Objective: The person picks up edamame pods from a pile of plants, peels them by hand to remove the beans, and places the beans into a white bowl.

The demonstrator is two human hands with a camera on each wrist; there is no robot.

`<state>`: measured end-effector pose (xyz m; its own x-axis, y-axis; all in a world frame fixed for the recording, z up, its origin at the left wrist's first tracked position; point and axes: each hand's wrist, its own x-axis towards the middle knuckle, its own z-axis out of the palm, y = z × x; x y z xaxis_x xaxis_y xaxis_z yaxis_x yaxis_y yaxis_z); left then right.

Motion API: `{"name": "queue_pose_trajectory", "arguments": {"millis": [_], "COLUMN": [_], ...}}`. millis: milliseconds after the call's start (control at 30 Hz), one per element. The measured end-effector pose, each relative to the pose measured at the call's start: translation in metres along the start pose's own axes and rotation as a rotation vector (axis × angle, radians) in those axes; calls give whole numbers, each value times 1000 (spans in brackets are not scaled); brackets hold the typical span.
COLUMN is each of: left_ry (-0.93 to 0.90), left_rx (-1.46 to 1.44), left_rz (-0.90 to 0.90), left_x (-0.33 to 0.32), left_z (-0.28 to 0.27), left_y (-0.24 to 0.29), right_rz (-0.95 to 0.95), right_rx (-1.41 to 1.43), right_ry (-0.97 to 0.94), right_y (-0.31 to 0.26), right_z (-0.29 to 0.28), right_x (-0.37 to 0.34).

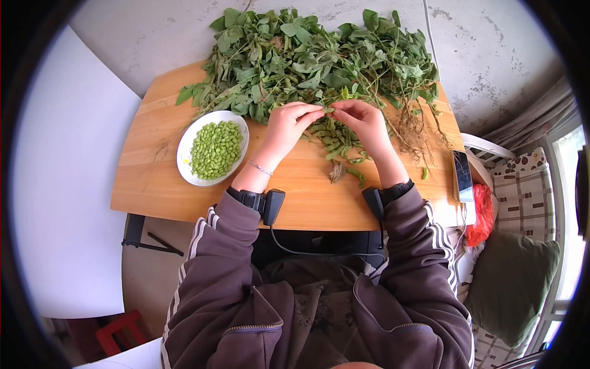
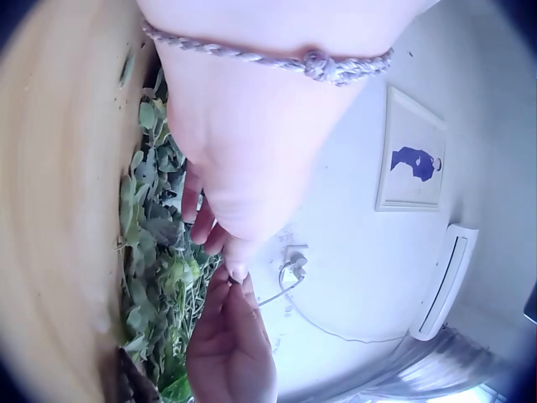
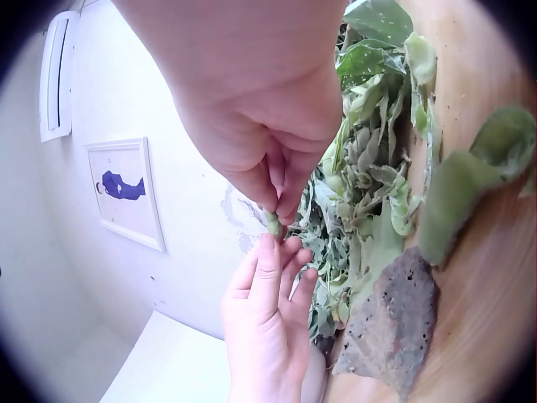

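Observation:
Between both hands is a small green soybean pod [image 1: 327, 110], pinched at one end by the thumb and fingers of the left hand [image 1: 291, 126] and at the other by those of the right hand [image 1: 367, 126]. In the right wrist view the pod [image 3: 273, 223] shows between the two sets of fingertips. Most of it is hidden by the fingers. A white bowl [image 1: 184, 167] of shelled green beans [image 1: 215, 149] stands left of the left hand. Pods and husks [image 1: 337, 140] lie on the table just below the hands.
A large heap of leafy bean plants [image 1: 307, 58] covers the back of the wooden table [image 1: 295, 203], with roots [image 1: 410, 132] at its right. A dry leaf [image 1: 337, 172] and a loose pod [image 1: 356, 176] lie near the front. A phone [image 1: 463, 175] sits at the right edge.

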<state>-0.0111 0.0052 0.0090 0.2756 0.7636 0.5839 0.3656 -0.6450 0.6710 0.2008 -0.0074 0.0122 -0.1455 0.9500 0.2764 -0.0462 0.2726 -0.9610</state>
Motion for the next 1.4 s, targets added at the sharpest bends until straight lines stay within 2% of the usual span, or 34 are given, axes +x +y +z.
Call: {"name": "queue_pose_trajectory", "arguments": {"millis": [33,133,267,433,533,633,767,833,933,967,1067,1167,1267,1367,1400], "left_ry": [14,60,79,97,109,134,204,239,280,291,331,311,186,114,99], "left_rx": [22,-1,-142,-26,-10,22,67,105,185,216,177,134,217,173,26], "left_rz": [9,40,-21,44,75,88,143,229,374,426,418,334,223,111,31], "left_x": [0,-1,-2,-1,-2,-3,-5,-5,-3,-2,-1,-3,-8,-7,-8], "left_z": [-1,1,4,1,4,6,10,11,11,11,15,17,15,15,16], "left_y": [2,1,2,6,8,14,22,21,22,22,19,17,11,12,11], "right_rz": [-13,-137,-123,-158,-314,-267,-35,50,92,89,88,89,76,75,78], "right_rx": [4,-308,-363,-357,-532,-537,-28,242,551,575,610,577,542,501,509], "right_ry": [10,42,62,74,126,142,91,49,38,28,-3,-15,-1,-29,-29], "right_y": [1,-1,-7,-5,-1,-6,8,10,6,5,4,3,1,-2,-1], "right_z": [1,2,3,5,7,9,7,8,12,12,12,12,13,13,14], "right_x": [0,-1,-1,-2,-1,-5,-1,0,-2,-1,-1,-2,-2,-3,-3]}}
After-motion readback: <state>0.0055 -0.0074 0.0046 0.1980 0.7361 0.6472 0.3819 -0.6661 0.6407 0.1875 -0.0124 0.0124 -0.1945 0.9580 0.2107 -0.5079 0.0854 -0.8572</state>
